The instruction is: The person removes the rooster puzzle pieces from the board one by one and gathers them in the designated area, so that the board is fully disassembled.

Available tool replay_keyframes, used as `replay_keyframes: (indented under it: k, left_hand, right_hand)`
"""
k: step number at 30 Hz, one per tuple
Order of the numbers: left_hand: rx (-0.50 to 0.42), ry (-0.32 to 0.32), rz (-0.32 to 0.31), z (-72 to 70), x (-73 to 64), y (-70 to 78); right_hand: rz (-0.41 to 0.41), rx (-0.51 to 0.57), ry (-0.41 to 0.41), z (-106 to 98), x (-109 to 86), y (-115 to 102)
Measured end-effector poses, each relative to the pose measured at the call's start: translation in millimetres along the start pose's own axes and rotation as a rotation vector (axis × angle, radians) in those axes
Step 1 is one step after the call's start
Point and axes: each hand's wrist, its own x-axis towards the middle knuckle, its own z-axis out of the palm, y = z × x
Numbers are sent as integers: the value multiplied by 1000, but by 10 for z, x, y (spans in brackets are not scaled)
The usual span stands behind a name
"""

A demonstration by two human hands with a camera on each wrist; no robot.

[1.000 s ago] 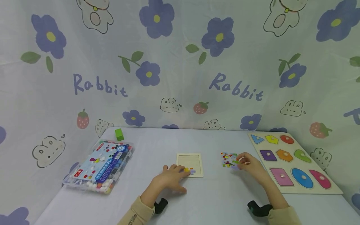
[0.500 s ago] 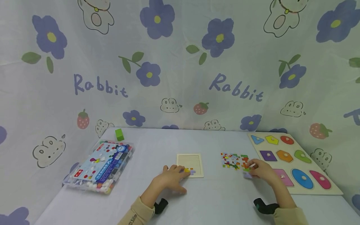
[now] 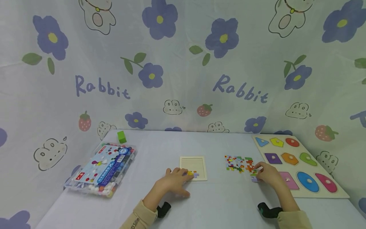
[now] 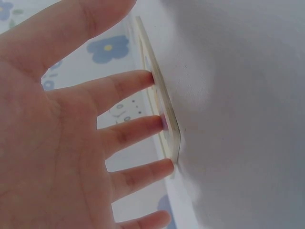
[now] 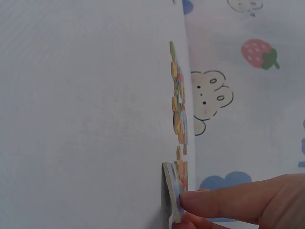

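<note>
My left hand [image 3: 172,183] rests its fingertips on the near left part of a small wooden puzzle tray [image 3: 193,163]. Its fingers are spread and straight in the left wrist view, right at the tray's edge [image 4: 164,98]. A few joined jigsaw pieces [image 3: 195,174], yellow and lilac, lie in the tray's near end, partly hidden by the fingers. On the right, my right hand [image 3: 268,175] pinches a lilac-edged jigsaw piece [image 5: 170,186], thumb against it and the piece slightly tilted. Just beyond lie several colourful jigsaw pieces [image 3: 235,163], flat on the table.
A wooden shape board [image 3: 275,167] with knobbed pieces lies at the right, close beside the right hand. At the left sits a clear plastic case [image 3: 100,168] of coloured beads, with a green block [image 3: 121,137] behind it. A printed curtain [image 3: 183,82] backs the white table.
My right hand has moved right and slightly nearer, taking lilac-edged jigsaw away from the left part of the group and uncovering more orange and green pieces. My left hand has stayed put.
</note>
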Motion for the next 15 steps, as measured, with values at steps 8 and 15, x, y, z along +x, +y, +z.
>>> replay_keyframes:
  k: [8,15]
  left_hand:
    - [-22,11,10,-9,1,-7]
    - [-35,27,13,11,33,-24]
  right_hand:
    - [-95,47,99,42,-4,-76]
    - [-266,191,221,213,70,-230]
